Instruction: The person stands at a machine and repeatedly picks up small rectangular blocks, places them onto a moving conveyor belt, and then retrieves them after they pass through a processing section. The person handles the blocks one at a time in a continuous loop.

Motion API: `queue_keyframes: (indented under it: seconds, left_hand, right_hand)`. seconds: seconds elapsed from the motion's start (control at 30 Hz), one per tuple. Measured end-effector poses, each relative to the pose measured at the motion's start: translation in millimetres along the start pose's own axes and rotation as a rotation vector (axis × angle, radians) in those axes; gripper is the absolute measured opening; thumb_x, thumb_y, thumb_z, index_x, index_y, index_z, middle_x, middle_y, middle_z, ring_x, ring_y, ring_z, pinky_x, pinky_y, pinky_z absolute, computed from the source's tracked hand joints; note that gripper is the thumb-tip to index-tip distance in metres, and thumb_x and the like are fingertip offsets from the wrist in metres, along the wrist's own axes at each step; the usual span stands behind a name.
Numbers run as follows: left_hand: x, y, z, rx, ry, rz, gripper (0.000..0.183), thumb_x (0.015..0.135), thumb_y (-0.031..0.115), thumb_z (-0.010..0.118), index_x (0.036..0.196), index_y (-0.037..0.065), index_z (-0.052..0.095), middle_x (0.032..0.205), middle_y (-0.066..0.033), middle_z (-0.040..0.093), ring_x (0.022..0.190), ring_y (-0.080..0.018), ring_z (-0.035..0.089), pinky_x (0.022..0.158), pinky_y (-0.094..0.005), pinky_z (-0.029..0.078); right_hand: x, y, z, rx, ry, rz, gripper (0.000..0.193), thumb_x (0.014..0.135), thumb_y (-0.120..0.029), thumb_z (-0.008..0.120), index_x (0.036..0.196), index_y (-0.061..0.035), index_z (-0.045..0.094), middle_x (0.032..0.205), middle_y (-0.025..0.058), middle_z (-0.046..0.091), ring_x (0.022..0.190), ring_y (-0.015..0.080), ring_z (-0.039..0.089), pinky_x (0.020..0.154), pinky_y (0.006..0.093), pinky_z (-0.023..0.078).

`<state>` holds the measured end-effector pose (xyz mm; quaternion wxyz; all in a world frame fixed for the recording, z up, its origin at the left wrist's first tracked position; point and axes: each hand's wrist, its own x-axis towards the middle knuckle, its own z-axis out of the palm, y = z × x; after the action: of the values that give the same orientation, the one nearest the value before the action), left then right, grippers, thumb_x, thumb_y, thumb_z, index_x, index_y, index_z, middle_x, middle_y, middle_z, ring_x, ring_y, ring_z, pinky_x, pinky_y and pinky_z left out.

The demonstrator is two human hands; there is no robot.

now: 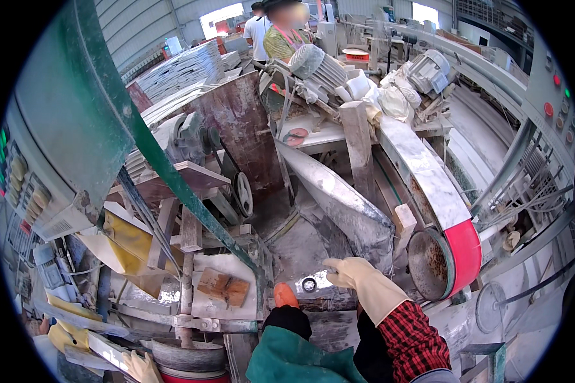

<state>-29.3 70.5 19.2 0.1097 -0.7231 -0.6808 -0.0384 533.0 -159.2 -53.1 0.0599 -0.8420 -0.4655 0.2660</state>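
Note:
My right hand (pixel 370 284), in a cream rubber glove below a red-and-black plaid sleeve, hangs over the floor near the middle. Its forefinger points left and the other fingers are bent; nothing shows in it. At the lower left edge, my left hand (pixel 140 367), in a similar glove, touches the end of a pale shiny strip (pixel 105 350), beside a drum wheel (pixel 188 353) with a red belt. Its fingers look apart, but the lower part is cut off. Between the hands are my green apron (pixel 294 357) and an orange shoe tip (pixel 285 295).
At right a marble-patterned strip (pixel 415 150) runs to a drum with a red belt (pixel 463 255). A grey trough-like piece (pixel 345 198) slants across the middle. Control boxes flank both sides, one at left (pixel 51 140). Motors (pixel 316 67) and two people (pixel 284 38) are beyond.

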Motion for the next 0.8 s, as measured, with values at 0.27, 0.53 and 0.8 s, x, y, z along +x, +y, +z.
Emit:
queue_keyframes:
  seconds: [0.27,0.53,0.8]
  left_hand:
    - [-4.5,0.5,1.5,-0.034,0.000,0.008,0.045,0.090,0.040,0.052,0.111,0.002,0.065,0.117,-0.0243,0.058,0.111,-0.0387,0.052,0.096,-0.0470,0.040]
    - [-7.9,1.9,4.8,-0.089,0.010,0.020,0.046,0.090,0.040,0.052,0.110,0.001,0.064,0.116,-0.0252,0.058,0.110,-0.0395,0.052,0.096,-0.0469,0.040]
    - [-11.6,3.1,5.7,-0.083,0.013,0.010,0.045,0.090,0.038,0.052,0.111,0.000,0.064,0.116,-0.0262,0.058,0.109,-0.0403,0.052,0.096,-0.0470,0.040]
  right_hand:
    - [4.9,10.3,8.1,0.077,-0.002,-0.023,0.049,0.092,-0.039,0.049,0.138,-0.0247,0.043,0.085,0.0214,0.067,0.083,0.0380,0.065,0.078,0.0457,0.050]
    - [11.6,20.0,18.7,0.220,-0.032,0.026,0.048,0.091,-0.037,0.051,0.137,-0.0253,0.045,0.092,0.0199,0.067,0.088,0.0364,0.064,0.081,0.0437,0.049]
    - [8.1,13.9,12.7,0.493,-0.122,0.110,0.049,0.091,-0.039,0.051,0.138,-0.0272,0.043,0.098,0.0190,0.067,0.092,0.0367,0.064,0.083,0.0452,0.049]
